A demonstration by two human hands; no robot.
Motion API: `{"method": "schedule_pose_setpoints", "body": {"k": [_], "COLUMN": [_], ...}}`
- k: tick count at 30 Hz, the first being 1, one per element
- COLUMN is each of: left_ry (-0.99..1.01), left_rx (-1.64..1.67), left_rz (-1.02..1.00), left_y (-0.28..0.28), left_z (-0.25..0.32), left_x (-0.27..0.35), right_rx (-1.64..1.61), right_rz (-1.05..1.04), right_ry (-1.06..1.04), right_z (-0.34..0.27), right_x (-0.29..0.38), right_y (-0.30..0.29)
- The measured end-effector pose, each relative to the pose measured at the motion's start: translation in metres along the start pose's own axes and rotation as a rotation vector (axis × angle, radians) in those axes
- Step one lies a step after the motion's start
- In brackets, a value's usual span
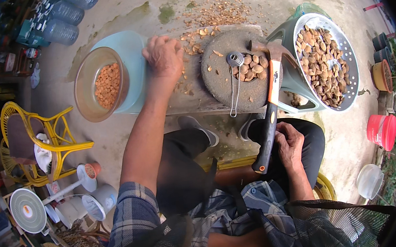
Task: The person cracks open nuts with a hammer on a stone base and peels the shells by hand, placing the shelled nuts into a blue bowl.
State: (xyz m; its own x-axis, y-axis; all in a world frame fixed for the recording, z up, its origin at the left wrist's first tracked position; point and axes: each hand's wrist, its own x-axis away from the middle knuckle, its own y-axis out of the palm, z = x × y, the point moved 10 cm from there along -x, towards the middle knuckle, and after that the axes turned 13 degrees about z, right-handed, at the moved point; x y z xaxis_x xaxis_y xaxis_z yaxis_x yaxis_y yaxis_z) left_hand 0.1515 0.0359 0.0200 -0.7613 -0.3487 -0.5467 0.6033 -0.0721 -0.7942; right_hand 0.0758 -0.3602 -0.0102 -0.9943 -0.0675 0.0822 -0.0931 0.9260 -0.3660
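Observation:
My left hand (163,54), back up and fingers curled down, rests at the left end of a wooden board (195,100); its palm is hidden. My right hand (290,142) is at my right thigh, fingers bent, beside the handle of a claw hammer (271,105). The hammer's head is over the right side of a round stone mortar (216,74), and its handle reaches toward me. Brown fruit pits (250,67) fill the mortar's hollow. A coiled wire whisk (236,60) lies across its rim. Whether either hand holds something small is hidden.
Left, a brown translucent bowl (82,88) of kernels (108,86) stands on a light-blue plastic stool (135,57). Right, a metal colander (353,71) of pits rests on a grey-green stool (291,81). Broken shells (222,14) litter the floor ahead. A yellow chair (55,145) stands left.

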Motion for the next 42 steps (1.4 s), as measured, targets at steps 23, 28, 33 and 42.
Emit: {"method": "schedule_pose_setpoints", "body": {"k": [23,28,33,42], "left_ry": [-0.776,-0.732,-0.771,-0.884], "left_rx": [1.394,1.45,1.746,1.928], "left_rz": [0.245,0.273,0.114,-0.013], "left_y": [-0.168,-0.208,-0.229,-0.256], "left_z": [0.068,0.099,0.137,0.165], "left_x": [0.075,0.096,0.123,0.158], "right_rx": [0.119,0.081,0.013,-0.003], "right_rz": [0.147,0.138,0.167,0.196], "right_ry": [-0.107,-0.093,-0.192,-0.262], "right_z": [0.012,0.022,0.013,0.015], "right_x": [0.009,0.016,0.025,0.029], "right_y": [-0.016,-0.022,-0.029,-0.035]}}
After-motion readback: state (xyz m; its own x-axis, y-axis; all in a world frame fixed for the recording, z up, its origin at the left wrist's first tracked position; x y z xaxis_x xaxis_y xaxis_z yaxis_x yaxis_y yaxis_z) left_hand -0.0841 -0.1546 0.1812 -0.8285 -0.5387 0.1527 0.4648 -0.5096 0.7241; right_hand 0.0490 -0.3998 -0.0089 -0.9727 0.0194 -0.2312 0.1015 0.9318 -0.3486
